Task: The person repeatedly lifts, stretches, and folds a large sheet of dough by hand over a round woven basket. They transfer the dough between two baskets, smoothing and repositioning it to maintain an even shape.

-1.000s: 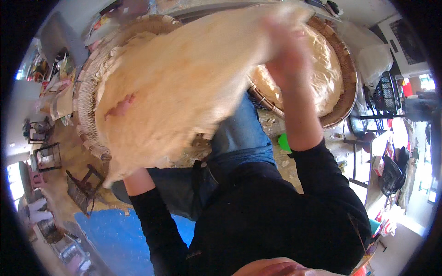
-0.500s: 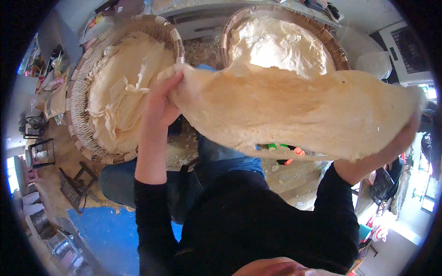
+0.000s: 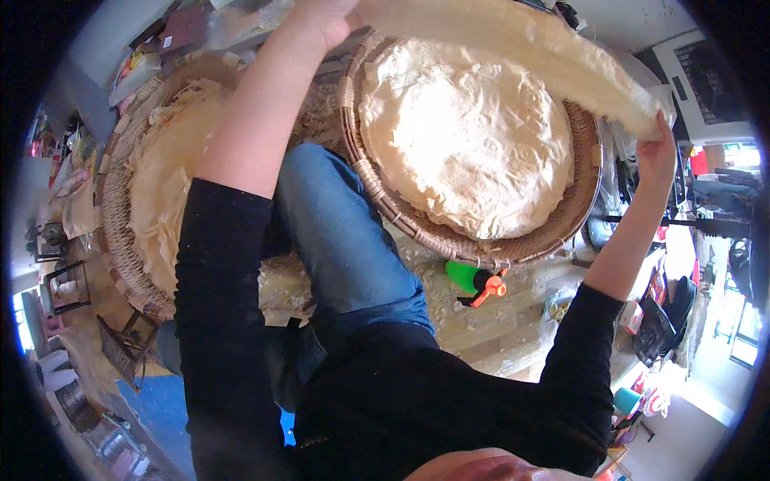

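Both hands (image 3: 656, 148) raised, gripping thin sheet (image 3: 513, 40)

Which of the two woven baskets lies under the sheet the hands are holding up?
The right basket, with the round flat stack, lies under the sheet held by left hand and right hand; the left basket lies aside.

A cluttered home workshop for handmade sheets. Two wide woven trays (image 3: 589, 172) at eleven and one o'clock hold pale stacked sheets (image 3: 461, 140). Scraps litter the wooden floor (image 3: 489, 329) at centre.
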`<state>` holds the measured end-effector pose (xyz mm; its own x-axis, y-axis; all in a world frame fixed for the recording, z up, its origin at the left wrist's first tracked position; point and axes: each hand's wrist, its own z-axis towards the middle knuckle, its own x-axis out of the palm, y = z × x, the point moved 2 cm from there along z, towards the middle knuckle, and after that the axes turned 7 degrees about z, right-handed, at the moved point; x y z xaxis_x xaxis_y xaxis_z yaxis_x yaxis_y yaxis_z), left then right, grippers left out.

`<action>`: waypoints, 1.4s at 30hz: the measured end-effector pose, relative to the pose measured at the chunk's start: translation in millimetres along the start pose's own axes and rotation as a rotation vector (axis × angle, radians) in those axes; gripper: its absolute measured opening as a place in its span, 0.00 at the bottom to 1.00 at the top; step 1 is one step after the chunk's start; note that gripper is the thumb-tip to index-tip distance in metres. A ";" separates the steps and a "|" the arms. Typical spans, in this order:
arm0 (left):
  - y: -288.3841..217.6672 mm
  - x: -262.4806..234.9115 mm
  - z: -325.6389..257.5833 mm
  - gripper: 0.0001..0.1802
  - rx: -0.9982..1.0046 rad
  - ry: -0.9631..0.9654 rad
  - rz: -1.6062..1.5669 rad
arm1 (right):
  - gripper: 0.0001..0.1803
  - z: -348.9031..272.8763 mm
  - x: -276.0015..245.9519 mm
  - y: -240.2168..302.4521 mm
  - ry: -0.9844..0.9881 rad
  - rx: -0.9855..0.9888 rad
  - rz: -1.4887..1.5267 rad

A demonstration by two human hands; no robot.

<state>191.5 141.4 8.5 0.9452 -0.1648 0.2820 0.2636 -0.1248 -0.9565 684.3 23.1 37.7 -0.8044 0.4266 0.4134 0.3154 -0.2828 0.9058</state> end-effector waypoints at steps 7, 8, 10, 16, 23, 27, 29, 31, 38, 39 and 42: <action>144.5 -17.5 28.1 0.22 -0.060 -0.183 0.593 | 0.17 -59.2 -89.2 -151.5 -0.209 0.252 -0.277; 165.8 -23.0 29.9 0.23 -0.071 -0.234 0.723 | 0.15 -69.0 -99.4 -177.9 -0.150 0.261 -0.290; 202.8 -34.4 25.3 0.22 -0.075 -0.208 1.031 | 0.12 -87.8 -118.2 -223.3 -0.193 0.377 -0.413; 241.2 -19.8 3.1 0.24 0.362 -0.063 1.648 | 0.33 -118.5 -103.4 -252.5 -0.127 -0.071 -1.574; 251.7 -0.5 -43.9 0.38 0.046 0.427 1.773 | 0.37 -136.8 -58.2 -292.6 0.188 0.240 -1.903; 211.7 -18.4 -66.5 0.21 0.456 0.199 1.533 | 0.38 -138.2 -68.4 -306.0 0.193 0.179 -1.912; 183.5 -54.5 -90.4 0.19 0.671 -0.018 1.370 | 0.39 -137.6 -77.2 -309.2 0.194 0.126 -1.845; 163.7 -112.4 -122.9 0.18 0.530 -0.130 1.360 | 0.39 -135.0 -84.0 -312.8 0.214 0.073 -1.811; 140.7 -330.5 -260.9 0.19 -0.053 -0.800 1.455 | 0.37 -119.0 -88.0 -315.7 0.024 0.053 -1.931; 140.6 -353.9 -278.0 0.18 -0.178 -0.744 1.537 | 0.36 -119.5 -80.4 -315.9 0.073 -0.059 -1.838; 153.8 -401.8 -324.2 0.16 -0.421 -0.504 1.815 | 0.30 -136.8 -43.1 -315.8 0.233 -0.431 -1.520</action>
<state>-210.2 -128.8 -227.8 -0.0257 -0.1046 -0.9942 -0.9310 -0.3597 0.0619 550.5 -23.6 -278.9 -0.2927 0.4018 -0.8677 -0.9418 0.0357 0.3343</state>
